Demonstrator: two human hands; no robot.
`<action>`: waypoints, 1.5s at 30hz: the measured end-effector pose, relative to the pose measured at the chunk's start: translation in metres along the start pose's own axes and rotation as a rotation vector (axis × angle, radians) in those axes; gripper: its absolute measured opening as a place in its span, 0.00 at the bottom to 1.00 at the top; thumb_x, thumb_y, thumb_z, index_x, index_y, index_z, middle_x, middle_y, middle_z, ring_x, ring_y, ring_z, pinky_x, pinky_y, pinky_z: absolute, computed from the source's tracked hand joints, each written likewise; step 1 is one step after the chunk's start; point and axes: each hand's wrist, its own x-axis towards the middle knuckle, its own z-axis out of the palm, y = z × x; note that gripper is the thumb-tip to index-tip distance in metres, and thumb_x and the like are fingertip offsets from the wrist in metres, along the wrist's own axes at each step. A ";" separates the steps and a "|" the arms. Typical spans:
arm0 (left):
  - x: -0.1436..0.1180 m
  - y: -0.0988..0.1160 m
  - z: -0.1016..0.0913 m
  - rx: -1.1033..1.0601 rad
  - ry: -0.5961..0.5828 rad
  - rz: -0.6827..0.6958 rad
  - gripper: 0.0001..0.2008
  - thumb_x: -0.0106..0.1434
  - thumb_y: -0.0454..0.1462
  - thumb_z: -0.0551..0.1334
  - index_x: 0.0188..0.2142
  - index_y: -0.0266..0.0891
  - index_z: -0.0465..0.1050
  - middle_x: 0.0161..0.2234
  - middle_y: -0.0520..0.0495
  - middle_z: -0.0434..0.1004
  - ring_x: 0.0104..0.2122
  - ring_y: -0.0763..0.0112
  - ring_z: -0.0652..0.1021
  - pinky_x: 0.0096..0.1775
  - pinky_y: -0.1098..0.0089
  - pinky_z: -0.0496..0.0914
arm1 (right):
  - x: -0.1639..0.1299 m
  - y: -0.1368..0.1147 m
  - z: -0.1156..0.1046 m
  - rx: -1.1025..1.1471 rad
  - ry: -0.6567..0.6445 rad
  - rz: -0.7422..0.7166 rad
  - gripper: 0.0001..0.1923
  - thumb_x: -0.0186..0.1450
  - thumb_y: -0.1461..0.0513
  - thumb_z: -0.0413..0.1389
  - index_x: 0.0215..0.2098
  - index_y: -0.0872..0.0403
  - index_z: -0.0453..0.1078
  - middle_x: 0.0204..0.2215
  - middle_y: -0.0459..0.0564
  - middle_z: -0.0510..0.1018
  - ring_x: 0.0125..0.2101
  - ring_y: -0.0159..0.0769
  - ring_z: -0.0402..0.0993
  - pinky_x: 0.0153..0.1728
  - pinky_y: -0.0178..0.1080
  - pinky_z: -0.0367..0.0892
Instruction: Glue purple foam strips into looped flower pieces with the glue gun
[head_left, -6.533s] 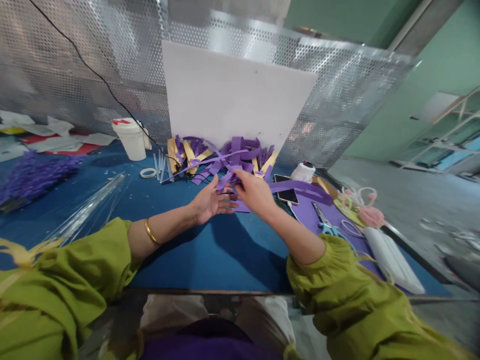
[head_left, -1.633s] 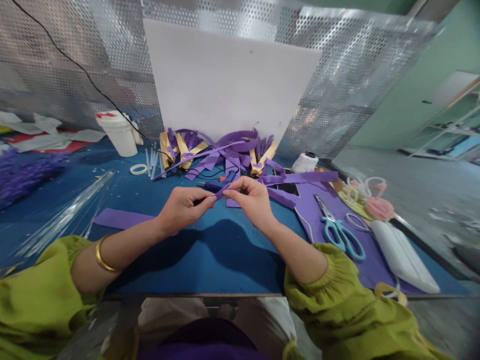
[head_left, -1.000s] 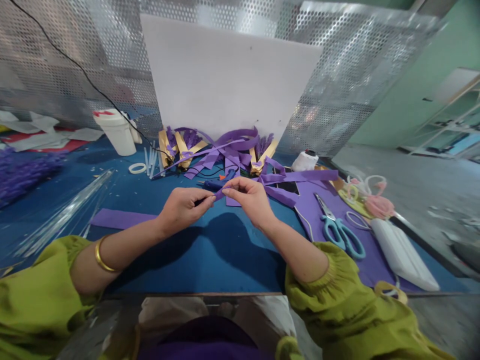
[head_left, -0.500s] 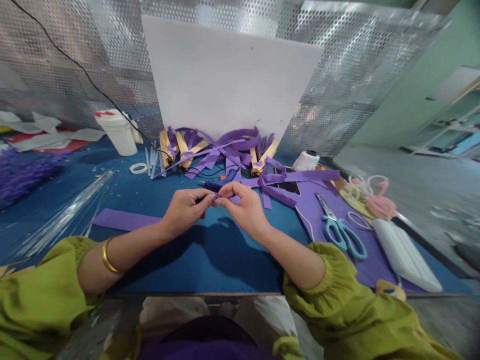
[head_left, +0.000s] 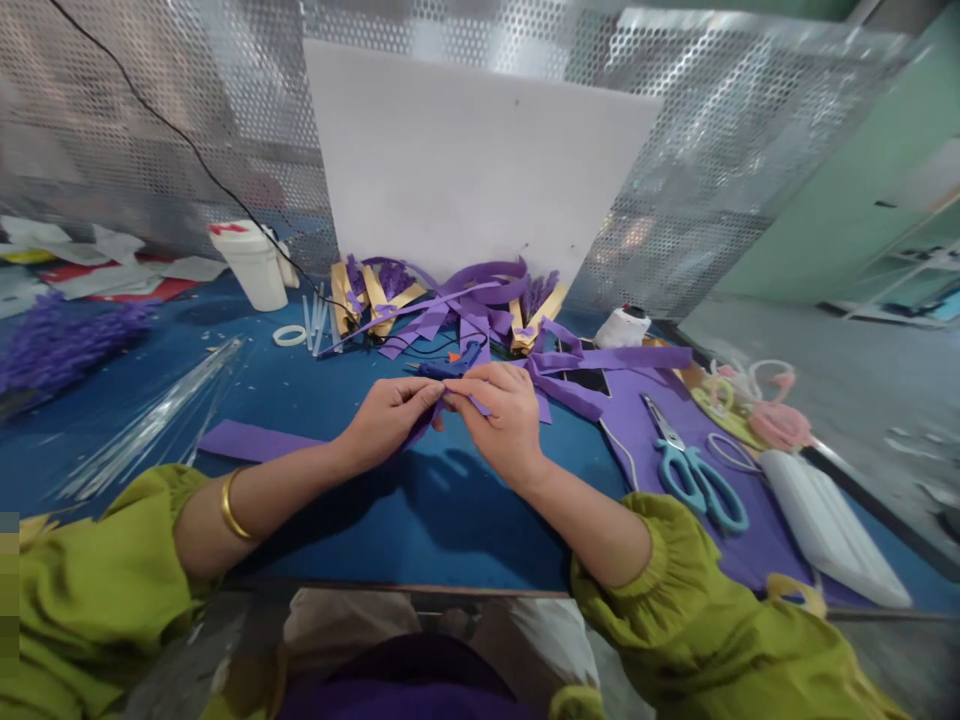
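Both hands meet over the middle of the blue table. My left hand [head_left: 394,412] is closed, pinching a purple strip [head_left: 422,428] between thumb and fingers; part of the strip hangs below that hand. Close against it, my right hand [head_left: 504,418] pinches the same strip at its fingertips. Most of the strip is hidden by the fingers. Just behind the hands lies a blue glue gun [head_left: 450,364]. Under my left forearm rests a flat purple strip [head_left: 259,441].
Small bundles of purple flowers [head_left: 390,290] stand at the back among loose purple ribbons [head_left: 480,290]. To the right lie blue-handled scissors [head_left: 694,475] and a white pad [head_left: 832,525]. Leftward are a white cup [head_left: 255,265], a tape roll [head_left: 289,336] and clear strips [head_left: 161,415].
My hands have shifted slightly, and more of the purple strip now shows below my left hand. The view has moved a little, so the table things sit farther right.
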 end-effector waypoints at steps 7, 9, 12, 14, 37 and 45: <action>0.006 -0.006 0.000 -0.266 -0.073 -0.222 0.20 0.62 0.51 0.62 0.31 0.34 0.75 0.26 0.51 0.77 0.23 0.75 0.73 0.28 0.74 0.66 | 0.004 0.003 -0.002 0.051 -0.101 0.091 0.04 0.68 0.63 0.56 0.35 0.50 0.72 0.34 0.46 0.81 0.39 0.38 0.75 0.47 0.42 0.64; 0.007 -0.007 -0.001 -0.271 -0.080 -0.263 0.20 0.60 0.51 0.64 0.30 0.35 0.74 0.24 0.52 0.75 0.21 0.76 0.71 0.25 0.75 0.64 | 0.005 0.007 -0.002 0.070 -0.115 0.153 0.04 0.68 0.62 0.55 0.35 0.50 0.71 0.33 0.47 0.80 0.38 0.38 0.75 0.45 0.42 0.64; 0.008 -0.008 -0.002 -0.181 -0.056 -0.253 0.19 0.60 0.50 0.64 0.27 0.35 0.73 0.20 0.55 0.70 0.18 0.79 0.65 0.22 0.76 0.58 | 0.006 0.010 -0.004 0.107 -0.144 0.256 0.04 0.68 0.61 0.54 0.35 0.51 0.71 0.34 0.47 0.80 0.37 0.39 0.74 0.41 0.40 0.65; 0.008 -0.009 -0.004 -0.072 -0.035 -0.186 0.19 0.61 0.49 0.62 0.25 0.34 0.74 0.19 0.55 0.67 0.19 0.79 0.62 0.22 0.75 0.56 | 0.008 0.011 -0.004 0.141 -0.165 0.314 0.05 0.67 0.60 0.54 0.35 0.51 0.70 0.33 0.47 0.79 0.36 0.39 0.74 0.40 0.40 0.65; 0.001 -0.005 -0.009 0.382 -0.053 0.134 0.23 0.65 0.52 0.59 0.29 0.35 0.79 0.21 0.53 0.71 0.23 0.75 0.67 0.27 0.74 0.58 | 0.019 0.011 -0.014 0.211 -0.102 0.460 0.06 0.63 0.60 0.55 0.30 0.53 0.70 0.25 0.45 0.76 0.27 0.34 0.69 0.32 0.37 0.61; -0.003 -0.005 -0.004 0.436 0.029 0.130 0.18 0.64 0.48 0.61 0.29 0.36 0.81 0.19 0.53 0.72 0.21 0.75 0.67 0.25 0.74 0.58 | 0.018 0.010 -0.012 0.204 -0.109 0.442 0.05 0.64 0.60 0.55 0.30 0.52 0.69 0.27 0.46 0.78 0.29 0.35 0.70 0.33 0.38 0.62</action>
